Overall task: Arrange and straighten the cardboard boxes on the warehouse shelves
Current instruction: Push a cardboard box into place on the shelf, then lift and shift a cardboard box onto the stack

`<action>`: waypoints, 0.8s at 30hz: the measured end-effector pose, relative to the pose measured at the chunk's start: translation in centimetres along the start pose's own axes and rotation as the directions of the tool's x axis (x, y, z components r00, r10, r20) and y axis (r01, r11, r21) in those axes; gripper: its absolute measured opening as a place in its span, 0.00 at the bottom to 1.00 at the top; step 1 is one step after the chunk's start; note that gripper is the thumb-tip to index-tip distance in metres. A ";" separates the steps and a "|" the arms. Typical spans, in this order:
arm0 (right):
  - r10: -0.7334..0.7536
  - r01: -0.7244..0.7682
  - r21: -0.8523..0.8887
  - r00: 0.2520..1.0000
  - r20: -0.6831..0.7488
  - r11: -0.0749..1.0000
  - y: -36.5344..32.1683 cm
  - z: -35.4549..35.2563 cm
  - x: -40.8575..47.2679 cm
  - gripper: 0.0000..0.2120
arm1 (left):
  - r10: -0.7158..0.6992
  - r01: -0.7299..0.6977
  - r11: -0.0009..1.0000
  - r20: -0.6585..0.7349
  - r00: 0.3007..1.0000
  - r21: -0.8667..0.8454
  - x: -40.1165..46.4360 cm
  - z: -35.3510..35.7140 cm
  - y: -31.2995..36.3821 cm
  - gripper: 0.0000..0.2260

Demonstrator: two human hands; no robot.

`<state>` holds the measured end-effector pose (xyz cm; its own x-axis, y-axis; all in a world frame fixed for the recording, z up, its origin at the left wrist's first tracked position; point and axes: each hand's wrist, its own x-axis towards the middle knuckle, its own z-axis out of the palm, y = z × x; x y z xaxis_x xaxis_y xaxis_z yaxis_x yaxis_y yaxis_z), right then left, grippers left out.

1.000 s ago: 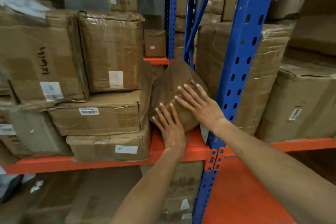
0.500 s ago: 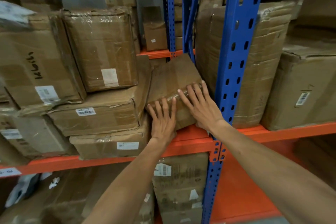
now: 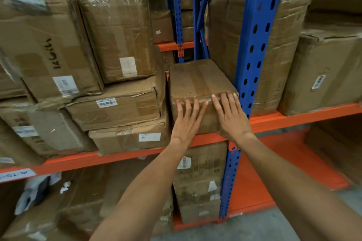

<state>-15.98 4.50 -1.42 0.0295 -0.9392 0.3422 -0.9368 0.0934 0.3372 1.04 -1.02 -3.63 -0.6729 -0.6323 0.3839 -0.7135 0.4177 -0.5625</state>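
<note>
Left hand [image 3: 187, 121] and right hand [image 3: 232, 118] — fingers straight, flat against small box's [image 3: 197, 82] front face — blue upright [image 3: 252, 60] just right.

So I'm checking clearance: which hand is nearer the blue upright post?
Right. The right hand presses the small box beside the blue upright post; the left hand presses farther left.

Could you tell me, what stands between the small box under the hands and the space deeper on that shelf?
Nothing visible does. The small box lies flat between the stacked boxes and the blue upright, with both hands, left hand and right hand, pressed against its front.
</note>
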 end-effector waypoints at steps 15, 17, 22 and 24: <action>-0.121 0.112 -0.046 0.935 -0.335 0.993 1.9 -18.7 8.4 0.49 | -0.725 0.396 0.589 -0.243 0.645 -0.705 0.8 -12.1 -13.7 0.46; -0.171 0.143 -0.099 0.899 -0.402 0.985 0.8 -21.6 10.4 0.50 | -0.841 0.521 0.383 -0.056 0.537 -0.763 1.7 -12.7 -15.7 0.53; -0.372 0.251 -0.297 0.794 -0.481 0.921 -3.0 -26.4 14.8 0.50 | -0.904 0.653 0.078 0.222 0.364 -0.753 3.6 -11.9 -18.0 0.66; -0.440 0.290 -0.357 0.760 -0.478 0.888 -4.3 -27.1 16.3 0.48 | -0.906 0.633 0.012 0.260 0.335 -0.774 4.6 -11.3 -17.9 0.68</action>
<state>-2.08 -2.22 26.43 0.6015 -0.5973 0.5305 -0.6988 -0.0715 0.7118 8.50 -4.00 16.43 0.4717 -0.7597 0.4477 -0.5854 0.1098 0.8032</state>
